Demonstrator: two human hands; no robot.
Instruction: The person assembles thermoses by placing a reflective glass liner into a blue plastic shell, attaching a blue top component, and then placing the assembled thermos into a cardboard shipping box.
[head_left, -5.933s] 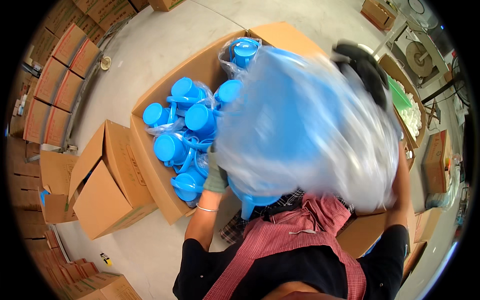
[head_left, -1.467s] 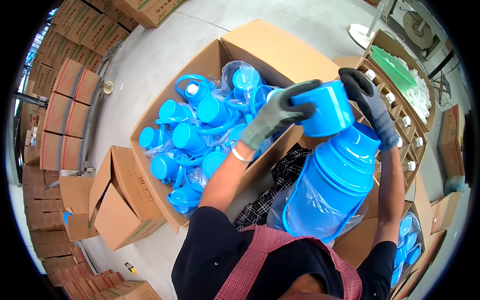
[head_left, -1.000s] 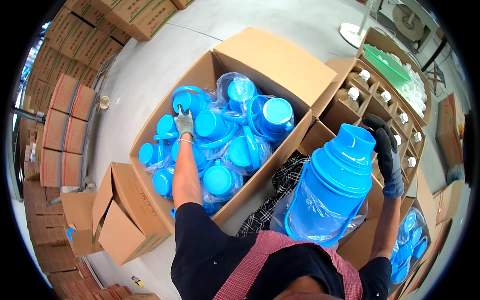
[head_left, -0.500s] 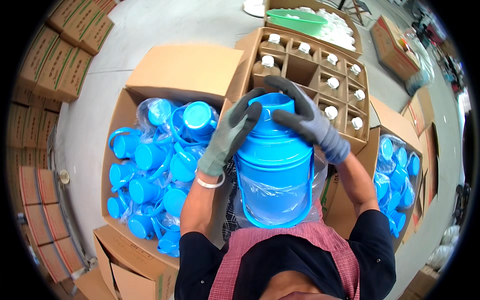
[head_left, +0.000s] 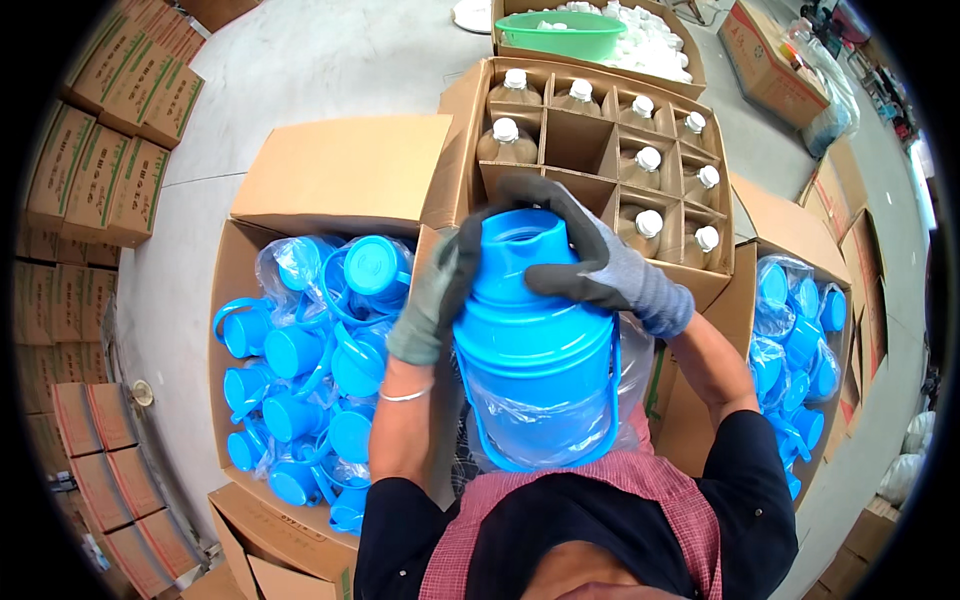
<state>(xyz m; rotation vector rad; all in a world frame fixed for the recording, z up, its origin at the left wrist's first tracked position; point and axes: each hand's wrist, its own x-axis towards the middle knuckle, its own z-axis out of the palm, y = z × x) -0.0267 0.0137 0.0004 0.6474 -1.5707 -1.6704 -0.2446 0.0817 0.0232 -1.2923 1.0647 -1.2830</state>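
A large blue plastic thermos jug (head_left: pixel 530 370) stands upright against my apron, its open-topped spout collar (head_left: pixel 522 255) uppermost. Clear plastic film wraps its lower body, and a blue carrying handle loops down around it. My left hand (head_left: pixel 436 295), in a grey-green glove with dark palm coating, is slightly blurred and closes against the collar's left side. From the right, my gloved right hand (head_left: pixel 590 262) curls over the collar, thumb in front and fingers behind. Parts of the left fingers are hidden by the jug.
At left, a cardboard box (head_left: pixel 225 400) holds several blue jug parts in plastic film; another box (head_left: pixel 835 350) of them is at right. Ahead stands a divided carton (head_left: pixel 462 150) of white-capped bottles. Beyond it, a green basin (head_left: pixel 560 36) rests on white pieces. Stacked cartons (head_left: pixel 140 190) line the left.
My left hand has drawn in closer around the collar, and the jug appears slightly lower and further left. The surrounding boxes have shifted in view. Both hands stay at the collar.
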